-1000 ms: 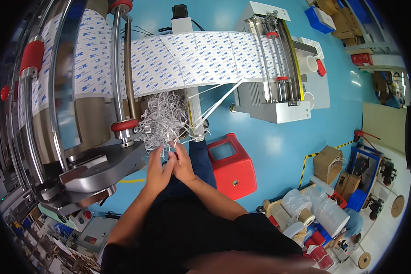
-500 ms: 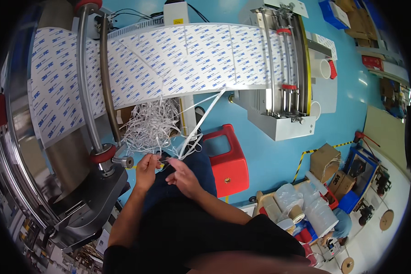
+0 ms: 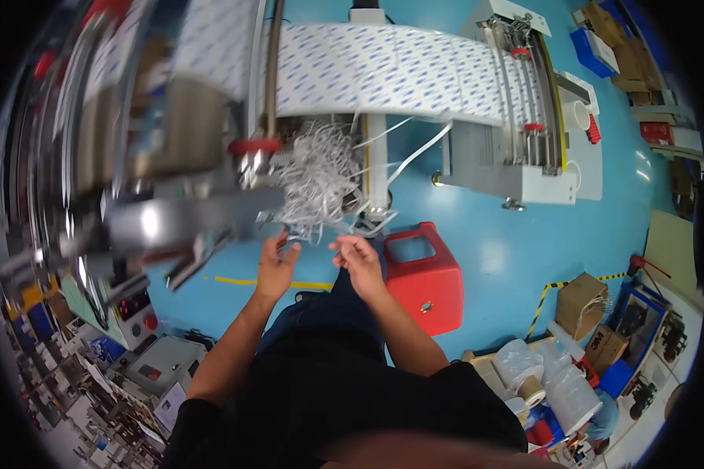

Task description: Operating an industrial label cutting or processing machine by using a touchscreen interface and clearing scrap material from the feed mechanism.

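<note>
A tangled heap of thin white strips (image 3: 321,168) sits just beyond my hands, below a wide white web with blue print (image 3: 399,70). From the web's near edge a long white strip (image 3: 422,150) slants down toward the heap. Just short of the heap is my left hand (image 3: 275,270), its thumb and fingers apart with nothing visible in them. To its right, my right hand (image 3: 361,266) has loosely bent, separated fingers close to the trailing strip ends. I see nothing held there.
Left of the heap stands a blurred machine with metal rollers and a red collar (image 3: 256,146). A grey roller unit (image 3: 516,117) carries the web at the right. A red stool (image 3: 430,285) stands close by my right forearm. Further right are wrapped rolls (image 3: 571,395) and a cardboard box (image 3: 583,305).
My hands have moved apart from their close position near the strips. The strip that ran down to my right hand now curves onto the heap. The whole view has shifted, showing more at the left.
</note>
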Available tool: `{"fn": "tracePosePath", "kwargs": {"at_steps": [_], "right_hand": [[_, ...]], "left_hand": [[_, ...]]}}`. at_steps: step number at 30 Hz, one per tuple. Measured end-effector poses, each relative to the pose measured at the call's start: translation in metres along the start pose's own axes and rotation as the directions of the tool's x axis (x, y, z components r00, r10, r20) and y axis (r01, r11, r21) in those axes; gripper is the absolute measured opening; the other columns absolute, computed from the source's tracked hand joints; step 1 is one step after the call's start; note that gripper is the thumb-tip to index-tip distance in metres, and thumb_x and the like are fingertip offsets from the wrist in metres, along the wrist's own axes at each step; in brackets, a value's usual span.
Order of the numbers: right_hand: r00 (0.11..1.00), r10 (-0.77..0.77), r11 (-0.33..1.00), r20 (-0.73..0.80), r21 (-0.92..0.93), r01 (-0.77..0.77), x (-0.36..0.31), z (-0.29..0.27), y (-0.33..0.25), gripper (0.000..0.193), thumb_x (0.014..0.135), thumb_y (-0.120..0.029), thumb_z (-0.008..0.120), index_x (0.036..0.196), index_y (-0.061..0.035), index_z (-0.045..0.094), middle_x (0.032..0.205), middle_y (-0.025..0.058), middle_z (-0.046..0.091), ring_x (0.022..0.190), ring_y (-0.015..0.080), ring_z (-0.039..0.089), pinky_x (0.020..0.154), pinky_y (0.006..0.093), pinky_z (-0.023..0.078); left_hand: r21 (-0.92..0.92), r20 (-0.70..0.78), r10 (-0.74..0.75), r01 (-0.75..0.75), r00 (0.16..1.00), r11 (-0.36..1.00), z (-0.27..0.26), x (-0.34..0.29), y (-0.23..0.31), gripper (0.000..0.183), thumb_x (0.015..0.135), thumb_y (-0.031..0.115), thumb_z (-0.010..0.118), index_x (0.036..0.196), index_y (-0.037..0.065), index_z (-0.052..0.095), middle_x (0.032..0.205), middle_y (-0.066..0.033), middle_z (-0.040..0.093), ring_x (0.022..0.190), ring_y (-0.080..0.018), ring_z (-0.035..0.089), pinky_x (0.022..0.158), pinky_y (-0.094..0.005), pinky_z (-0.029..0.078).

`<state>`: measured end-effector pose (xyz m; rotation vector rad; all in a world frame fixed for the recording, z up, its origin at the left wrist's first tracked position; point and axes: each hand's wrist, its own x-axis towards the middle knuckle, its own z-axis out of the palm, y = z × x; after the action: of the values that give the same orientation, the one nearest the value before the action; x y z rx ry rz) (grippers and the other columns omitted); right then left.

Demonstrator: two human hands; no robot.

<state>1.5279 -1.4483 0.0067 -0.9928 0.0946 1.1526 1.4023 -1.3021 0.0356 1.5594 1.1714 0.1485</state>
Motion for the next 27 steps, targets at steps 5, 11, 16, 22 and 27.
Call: {"fn": "tracePosePath", "kwargs": {"at_steps": [5,11,16,22,27], "right_hand": [[0.993,-0.119,0.977,0.012,-0.177,0.119,-0.035,0.060,0.079,0.020,0.092,-0.014,0.052,0.109,-0.0027,0.054,0.097,0.0107,0.061,0.074,0.0126,0.055,0.067,0.0260,0.046],[0.992,-0.078,0.925,0.103,-0.363,0.111,-0.126,0.131,0.148,0.022,0.091,-0.012,0.053,0.111,-0.0019,0.054,0.095,0.0106,0.060,0.076,0.0141,0.055,0.067,0.0258,0.047],[0.964,-0.088,0.825,0.251,-0.524,0.212,-0.156,0.207,0.144,0.019,0.090,-0.009,0.053,0.107,0.0003,0.051,0.089,0.0121,0.060,0.072,0.0141,0.056,0.069,0.0265,0.047],[0.812,-0.014,0.809,0.584,-0.470,0.352,-0.162,0.370,0.154,0.019,0.083,-0.002,0.052,0.102,0.0020,0.053,0.091,0.0143,0.061,0.074,0.0170,0.058,0.070,0.0284,0.048],[0.580,0.124,0.738,0.805,-0.466,0.488,-0.145,0.529,0.212,0.022,0.078,0.005,0.054,0.100,0.0038,0.056,0.090,0.0165,0.062,0.076,0.0196,0.059,0.070,0.0300,0.050]], "left_hand": [[-0.018,0.093,0.055,-0.054,0.994,0.998,-0.105,-0.113,-0.092,0.036,0.087,0.018,0.060,0.119,0.003,0.050,0.107,-0.0083,0.058,0.100,-0.0162,0.055,0.087,-0.0300,0.044],[0.003,-0.141,-0.334,0.338,0.932,0.941,-0.270,-0.212,-0.212,0.036,0.085,0.031,0.060,0.104,0.001,0.059,0.095,-0.0121,0.064,0.089,-0.0219,0.061,0.080,-0.0329,0.047],[-0.048,-0.258,-0.242,0.238,0.935,0.970,-0.368,-0.224,-0.260,0.035,0.084,0.031,0.060,0.104,0.001,0.060,0.095,-0.0131,0.065,0.090,-0.0244,0.061,0.081,-0.0340,0.047],[-0.064,-0.546,-0.158,0.147,0.823,0.987,-0.503,-0.219,-0.266,0.028,0.083,0.025,0.060,0.098,0.002,0.060,0.088,-0.0133,0.063,0.082,-0.0246,0.061,0.075,-0.0346,0.048],[0.078,-0.836,0.098,-0.060,0.540,0.995,-0.651,-0.189,-0.290,0.018,0.083,0.017,0.060,0.093,0.002,0.059,0.091,-0.0123,0.060,0.084,-0.0246,0.058,0.076,-0.0342,0.046]]}}
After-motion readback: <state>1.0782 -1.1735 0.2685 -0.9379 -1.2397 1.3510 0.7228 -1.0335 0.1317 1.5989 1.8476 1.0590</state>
